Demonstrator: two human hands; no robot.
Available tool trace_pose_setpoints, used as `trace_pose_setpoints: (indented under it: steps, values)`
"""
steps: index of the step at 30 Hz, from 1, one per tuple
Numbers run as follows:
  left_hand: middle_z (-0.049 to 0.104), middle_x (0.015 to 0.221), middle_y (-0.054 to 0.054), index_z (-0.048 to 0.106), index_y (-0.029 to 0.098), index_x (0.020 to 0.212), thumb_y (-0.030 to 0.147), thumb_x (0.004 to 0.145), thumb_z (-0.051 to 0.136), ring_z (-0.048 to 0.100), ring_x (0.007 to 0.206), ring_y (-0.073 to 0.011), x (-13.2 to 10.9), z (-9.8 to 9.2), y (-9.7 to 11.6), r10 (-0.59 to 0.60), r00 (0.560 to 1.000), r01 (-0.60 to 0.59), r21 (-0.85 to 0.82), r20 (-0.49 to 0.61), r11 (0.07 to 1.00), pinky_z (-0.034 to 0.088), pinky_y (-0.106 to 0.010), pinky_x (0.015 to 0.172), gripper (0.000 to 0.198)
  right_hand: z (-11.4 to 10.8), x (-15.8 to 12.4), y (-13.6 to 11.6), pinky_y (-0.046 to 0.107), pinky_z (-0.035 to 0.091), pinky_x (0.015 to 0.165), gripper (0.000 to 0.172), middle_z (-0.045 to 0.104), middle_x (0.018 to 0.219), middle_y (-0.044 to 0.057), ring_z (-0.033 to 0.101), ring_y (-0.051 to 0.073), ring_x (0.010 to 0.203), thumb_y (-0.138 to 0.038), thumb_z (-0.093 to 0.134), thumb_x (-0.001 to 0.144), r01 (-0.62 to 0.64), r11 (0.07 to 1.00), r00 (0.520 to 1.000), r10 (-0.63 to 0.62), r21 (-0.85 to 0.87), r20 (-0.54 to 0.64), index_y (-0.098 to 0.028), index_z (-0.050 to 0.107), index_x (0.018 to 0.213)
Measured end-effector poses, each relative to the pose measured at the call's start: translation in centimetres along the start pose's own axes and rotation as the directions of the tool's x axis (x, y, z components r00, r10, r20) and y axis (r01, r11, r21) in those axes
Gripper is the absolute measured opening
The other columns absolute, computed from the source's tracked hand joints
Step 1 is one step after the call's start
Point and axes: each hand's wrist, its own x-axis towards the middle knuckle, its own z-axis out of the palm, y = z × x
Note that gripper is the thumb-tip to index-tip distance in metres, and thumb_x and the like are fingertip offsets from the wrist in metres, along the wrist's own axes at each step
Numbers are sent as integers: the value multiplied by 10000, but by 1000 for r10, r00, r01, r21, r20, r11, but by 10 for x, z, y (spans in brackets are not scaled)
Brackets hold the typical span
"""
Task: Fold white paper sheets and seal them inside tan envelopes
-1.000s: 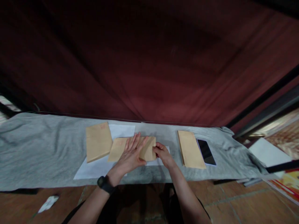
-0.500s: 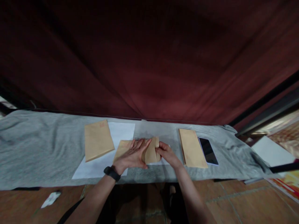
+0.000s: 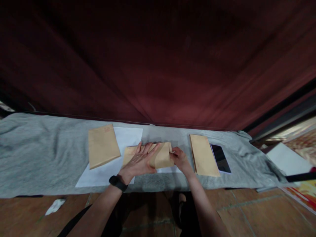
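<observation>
A brown paper envelope [image 3: 161, 156] lies in front of me, partly over white paper. My left hand [image 3: 139, 163] rests flat on it with the fingers spread, pressing its left and middle part. At the envelope's right end, my right hand [image 3: 179, 159] has its fingers closed on the edge by the flap; a small pale bit shows at the fingertips, too small to name. To the left, another brown envelope [image 3: 103, 146] lies on a white sheet [image 3: 128, 136]. On the right is a stack of brown envelopes [image 3: 204, 156].
A phone [image 3: 221, 158] with a dark screen lies right of the stack. Grey cloth [image 3: 49, 154] covers the narrow table, and a dark red curtain [image 3: 158, 82] hangs behind it. Crumpled white paper [image 3: 55, 206] is on the tiled floor. A white board [image 3: 287, 159] stands at the far right.
The envelope's right part, bent up before, now lies flatter and extends further right. My right hand has shifted slightly right along with its edge. My left hand stays on the envelope, fingers spread.
</observation>
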Motion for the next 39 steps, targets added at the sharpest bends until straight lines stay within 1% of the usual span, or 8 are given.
trace_pose_setpoints:
  steps: [6, 11, 14, 17, 21, 25, 32, 39]
  values:
    - [367, 1566, -148, 72, 279, 1612, 584, 696, 758, 299, 1468, -356, 0, 2, 4, 25, 999, -24, 25, -37, 999, 47, -584, 1222, 1185, -1, -9, -10, 336, 492, 758, 233, 658, 926, 45, 619, 219, 845, -159, 580, 780, 170, 877, 927, -297, -450, -228, -215, 574, 1006]
    - [357, 1567, -153, 55, 269, 1612, 538, 711, 762, 279, 1477, -345, 0, -1, 11, 10, 998, -9, 14, -63, 1000, 61, -582, 1228, 1177, -5, -14, -24, 326, 461, 823, 99, 669, 868, 48, 626, 218, 850, -147, 567, 872, 259, 746, 929, -367, -613, -53, -231, 619, 869]
    - [353, 1574, -133, 44, 281, 1612, 507, 721, 760, 275, 1477, -344, 0, -2, 15, 1, 998, -2, -7, -61, 1000, 64, -587, 1230, 1165, -5, -18, -25, 302, 463, 795, 205, 709, 936, 61, 659, 205, 842, -164, 496, 929, 229, 810, 951, -304, -541, -52, -241, 684, 954]
    - [346, 1581, -120, 47, 293, 1610, 474, 740, 748, 271, 1477, -344, -1, -3, 18, 8, 998, -9, -18, -61, 1000, 69, -593, 1230, 1132, -2, -19, -20, 294, 486, 790, 265, 734, 1012, 59, 680, 196, 859, -209, 464, 931, 193, 923, 968, -234, -332, -86, -243, 707, 1032]
    - [370, 1560, -128, 61, 297, 1608, 454, 772, 725, 294, 1468, -327, -3, -7, 22, 34, 998, -34, -7, -51, 999, 86, -582, 1227, 1079, 2, -12, -9, 291, 512, 750, 221, 739, 930, 44, 680, 192, 821, -353, 540, 877, 150, 988, 987, -152, -43, -51, -223, 715, 913]
    - [387, 1546, -123, 60, 304, 1604, 473, 795, 702, 318, 1456, -323, -5, -11, 25, 28, 998, -28, 5, -50, 1000, 104, -578, 1221, 1046, 2, -8, -1, 306, 507, 718, 224, 726, 860, 39, 667, 198, 766, -424, 639, 797, 121, 991, 992, -122, -61, -21, -226, 720, 864]
    - [385, 1533, -130, 85, 301, 1603, 428, 783, 740, 329, 1447, -320, -5, -13, 27, 50, 996, -47, 37, -70, 998, 95, -558, 1226, 1057, 4, -6, -4, 267, 478, 675, 199, 693, 780, 8, 625, 165, 708, -395, 613, 811, 155, 988, 986, -155, -4, 66, -218, 703, 830]
    - [410, 1511, -109, 120, 301, 1598, 391, 803, 705, 350, 1432, -312, -6, -15, 26, 68, 996, -69, -1, -60, 998, 107, -541, 1230, 991, 13, -6, -5, 245, 450, 623, 232, 678, 722, -19, 583, 145, 661, -420, 640, 817, 67, 995, 978, -81, 79, 191, -205, 722, 795]
